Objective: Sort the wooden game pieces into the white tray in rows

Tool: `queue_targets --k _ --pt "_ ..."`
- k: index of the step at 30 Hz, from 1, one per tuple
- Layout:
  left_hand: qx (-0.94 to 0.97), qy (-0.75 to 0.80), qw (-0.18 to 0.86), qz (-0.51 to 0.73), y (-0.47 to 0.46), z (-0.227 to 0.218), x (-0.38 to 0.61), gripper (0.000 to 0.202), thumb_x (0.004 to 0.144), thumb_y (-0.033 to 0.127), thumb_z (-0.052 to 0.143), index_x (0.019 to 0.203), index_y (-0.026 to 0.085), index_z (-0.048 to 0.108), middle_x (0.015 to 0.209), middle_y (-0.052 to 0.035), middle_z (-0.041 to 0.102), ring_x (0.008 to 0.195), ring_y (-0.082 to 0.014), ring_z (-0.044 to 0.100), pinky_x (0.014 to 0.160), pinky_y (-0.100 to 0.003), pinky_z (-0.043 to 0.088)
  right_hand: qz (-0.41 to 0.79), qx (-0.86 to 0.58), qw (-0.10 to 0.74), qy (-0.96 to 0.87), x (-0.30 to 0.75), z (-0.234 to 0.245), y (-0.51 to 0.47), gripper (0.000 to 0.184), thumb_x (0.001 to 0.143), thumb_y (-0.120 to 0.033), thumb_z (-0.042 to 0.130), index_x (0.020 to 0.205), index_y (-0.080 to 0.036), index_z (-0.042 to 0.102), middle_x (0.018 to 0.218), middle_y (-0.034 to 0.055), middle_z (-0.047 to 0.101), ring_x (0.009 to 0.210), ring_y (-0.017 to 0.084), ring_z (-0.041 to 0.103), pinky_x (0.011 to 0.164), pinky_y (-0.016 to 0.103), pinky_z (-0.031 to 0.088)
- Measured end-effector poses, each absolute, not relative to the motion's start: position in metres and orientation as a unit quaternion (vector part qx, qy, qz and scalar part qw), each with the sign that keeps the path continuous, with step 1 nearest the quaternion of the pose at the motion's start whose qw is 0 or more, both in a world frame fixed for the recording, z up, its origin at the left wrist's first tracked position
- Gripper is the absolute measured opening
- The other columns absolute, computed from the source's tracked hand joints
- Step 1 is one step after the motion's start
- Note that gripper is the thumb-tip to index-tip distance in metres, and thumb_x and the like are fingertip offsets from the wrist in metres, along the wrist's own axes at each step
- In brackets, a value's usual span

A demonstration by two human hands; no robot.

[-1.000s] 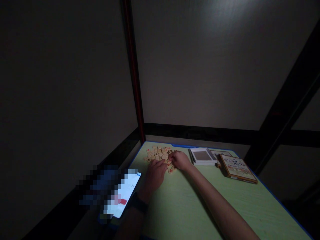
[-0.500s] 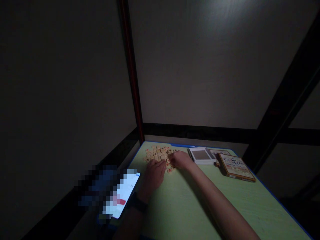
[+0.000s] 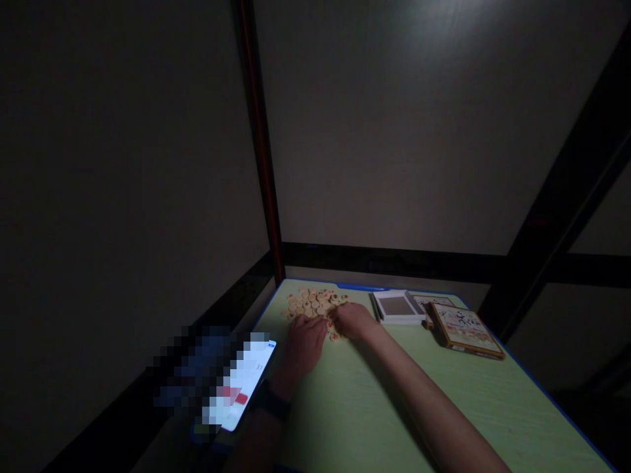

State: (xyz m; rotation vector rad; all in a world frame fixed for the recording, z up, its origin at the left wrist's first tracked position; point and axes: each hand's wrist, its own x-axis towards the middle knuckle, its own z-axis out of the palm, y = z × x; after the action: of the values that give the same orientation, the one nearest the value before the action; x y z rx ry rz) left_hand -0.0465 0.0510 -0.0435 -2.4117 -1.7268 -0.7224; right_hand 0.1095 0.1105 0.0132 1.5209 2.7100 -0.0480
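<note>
Blue-edged green tabletop point(image 3: 374, 407) is occupying the foreground, a phone point(image 3: 252, 368) lying along its left edge. Left hand point(image 3: 304, 343), palm down, is resting at the near side of round pieces point(image 3: 314, 304) clustered near the far left corner; right hand point(image 3: 353, 320) is holding bent fingers over them. Whether either is gripping one cannot be told. Rightward, a printed box point(image 3: 467, 328) and white tray point(image 3: 401, 320) are lying before a dark wall point(image 3: 394, 144).

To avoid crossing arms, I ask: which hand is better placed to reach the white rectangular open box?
Probably the right hand: it is nearer the box. The left hand lies farther left, so the right arm would likely be in its way.
</note>
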Motion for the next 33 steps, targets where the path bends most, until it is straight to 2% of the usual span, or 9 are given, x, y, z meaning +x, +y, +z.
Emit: queue_targets --k 4,9,14,19,24,28,33 --pt "-0.788 -0.566 0.039 -0.239 0.050 -0.043 -0.048 0.034 0.102 0.023 0.039 0.115 0.023 0.070 0.117 -0.0046 0.072 0.098 -0.0232 0.057 0.094 -0.038 0.046 -0.044 0.473 0.001 0.880 0.112 0.012 0.115 0.026 0.084 -0.010 0.056 0.098 -0.017 0.077 0.105 0.0175 0.076 0.101 0.028 0.070 0.081 0.031 0.048" --pt "-0.779 -0.573 0.046 -0.250 0.051 -0.044 -0.048 0.030 0.100 0.022 0.043 0.112 0.022 0.070 0.119 -0.0050 0.071 0.104 -0.0238 0.056 0.097 -0.038 0.044 -0.112 0.447 -0.051 0.886 0.125 0.011 0.130 0.026 0.076 -0.007 0.061 0.093 -0.019 0.077 0.095 0.0090 0.077 0.091 0.021 0.069 0.076 0.025 0.046" --pt "-0.767 -0.586 0.058 -0.252 0.054 -0.044 -0.049 0.029 0.100 0.020 0.042 0.104 0.020 0.071 0.112 -0.0067 0.071 0.104 -0.0239 0.057 0.097 -0.039 0.044 -0.195 0.425 -0.100 0.878 0.134 0.000 0.142 0.033 0.066 0.002 0.056 0.080 -0.017 0.079 0.076 0.0000 0.076 0.075 0.014 0.070 0.067 0.018 0.046" --pt "-0.760 -0.594 0.060 -0.257 0.055 -0.039 -0.049 0.021 0.097 0.019 0.049 0.098 0.018 0.070 0.106 -0.0077 0.070 0.102 -0.0234 0.058 0.095 -0.038 0.045 -0.224 0.427 -0.124 0.867 0.138 -0.009 0.147 0.032 0.063 0.003 0.056 0.072 -0.016 0.079 0.065 -0.0021 0.074 0.066 0.013 0.068 0.063 0.018 0.046" --pt "-0.742 -0.618 0.060 -0.254 0.055 -0.040 -0.051 0.019 0.096 0.019 0.050 0.097 0.018 0.069 0.105 -0.0078 0.069 0.102 -0.0233 0.058 0.096 -0.037 0.044 -0.193 0.448 -0.137 0.862 0.143 -0.001 0.148 0.028 0.070 -0.001 0.058 0.077 -0.016 0.079 0.072 0.0012 0.076 0.070 0.015 0.070 0.066 0.020 0.047" --pt "-0.714 -0.655 0.051 -0.242 0.057 -0.043 -0.054 0.023 0.096 0.016 0.047 0.097 0.016 0.069 0.105 -0.0096 0.068 0.102 -0.0234 0.059 0.095 -0.036 0.045 -0.135 0.451 -0.141 0.871 0.131 0.006 0.138 0.028 0.077 -0.004 0.055 0.085 -0.017 0.078 0.088 0.0056 0.078 0.086 0.018 0.071 0.077 0.023 0.047" --pt "-0.698 -0.674 0.044 -0.238 0.059 -0.050 -0.056 0.025 0.097 0.016 0.044 0.097 0.018 0.069 0.105 -0.0092 0.066 0.103 -0.0217 0.059 0.094 -0.033 0.045 -0.070 0.433 -0.104 0.893 0.099 0.003 0.115 0.023 0.085 -0.015 0.056 0.094 -0.021 0.076 0.110 0.0114 0.073 0.108 0.024 0.066 0.086 0.028 0.046"
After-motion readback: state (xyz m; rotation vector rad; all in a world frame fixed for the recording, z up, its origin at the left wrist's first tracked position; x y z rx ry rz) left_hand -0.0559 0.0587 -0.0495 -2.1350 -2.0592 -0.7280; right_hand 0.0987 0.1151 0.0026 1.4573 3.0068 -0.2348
